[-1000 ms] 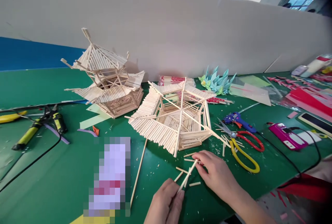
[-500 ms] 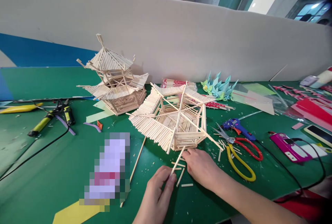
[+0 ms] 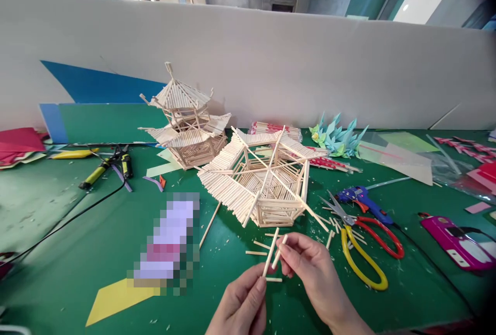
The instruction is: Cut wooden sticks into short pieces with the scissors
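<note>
My left hand [image 3: 242,304] pinches the lower end of a short wooden stick [image 3: 270,251] that points up and away. My right hand [image 3: 310,268] pinches a second short stick [image 3: 279,251] right beside it, almost parallel. Both hover just above the green table [image 3: 77,242], in front of an unfinished hexagonal stick roof model [image 3: 259,180]. A few loose stick pieces [image 3: 258,247] lie under the hands. A finished two-tier stick pagoda [image 3: 186,118] stands behind, to the left.
Scissors with red and yellow handles [image 3: 364,242] and a blue glue gun [image 3: 360,200] lie to the right, a pink device [image 3: 453,234] further right. A long stick [image 3: 209,224], a blurred patch, yellow paper [image 3: 116,299], pliers [image 3: 104,169] and a black cable lie left. Folded paper flowers [image 3: 337,136] sit by the white wall.
My right hand has lifted off the table with a second short stick and brought it beside the one in my left hand. The view has swung leftward.
</note>
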`<state>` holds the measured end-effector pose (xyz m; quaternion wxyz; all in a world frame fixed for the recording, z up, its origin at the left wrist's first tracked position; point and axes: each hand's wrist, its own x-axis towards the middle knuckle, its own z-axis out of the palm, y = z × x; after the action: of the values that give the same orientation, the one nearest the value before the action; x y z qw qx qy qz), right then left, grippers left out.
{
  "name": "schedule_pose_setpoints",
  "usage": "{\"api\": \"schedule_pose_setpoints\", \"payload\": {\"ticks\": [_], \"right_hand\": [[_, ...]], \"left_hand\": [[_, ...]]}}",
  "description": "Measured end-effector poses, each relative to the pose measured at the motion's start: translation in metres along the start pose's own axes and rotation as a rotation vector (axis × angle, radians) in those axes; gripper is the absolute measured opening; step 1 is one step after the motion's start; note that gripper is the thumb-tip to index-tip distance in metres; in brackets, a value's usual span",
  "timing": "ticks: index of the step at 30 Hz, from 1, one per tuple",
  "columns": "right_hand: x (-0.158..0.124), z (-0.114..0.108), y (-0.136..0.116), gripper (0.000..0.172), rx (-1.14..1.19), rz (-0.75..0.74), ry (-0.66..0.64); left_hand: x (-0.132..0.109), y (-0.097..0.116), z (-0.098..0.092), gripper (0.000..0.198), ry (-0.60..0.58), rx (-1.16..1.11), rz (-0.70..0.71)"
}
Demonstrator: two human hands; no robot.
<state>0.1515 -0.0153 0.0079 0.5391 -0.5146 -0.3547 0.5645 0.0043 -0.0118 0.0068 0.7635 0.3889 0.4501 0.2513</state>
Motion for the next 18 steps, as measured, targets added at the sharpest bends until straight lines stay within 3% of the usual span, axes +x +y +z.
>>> {"api": "schedule_pose_setpoints", "payload": {"ticks": [8, 14, 18], "right_hand": [[-0.002, 0.004, -0.006, 0.02, -0.068, -0.037, -0.04], [-0.002, 0.012, 0.003, 0.015, -0.064, -0.043, -0.14], [-0.001, 0.013, -0.001, 0.013, -0.1, -0.07, -0.114]], "left_hand": [[-0.004, -0.009, 0.001, 0.041, 0.0, -0.191, 0.035], [-0.005, -0.008, -0.003, 0.057, -0.065, -0.183, -0.041], [-0.003, 0.0, -0.002, 0.062, -0.069, -0.105, -0.056]]}}
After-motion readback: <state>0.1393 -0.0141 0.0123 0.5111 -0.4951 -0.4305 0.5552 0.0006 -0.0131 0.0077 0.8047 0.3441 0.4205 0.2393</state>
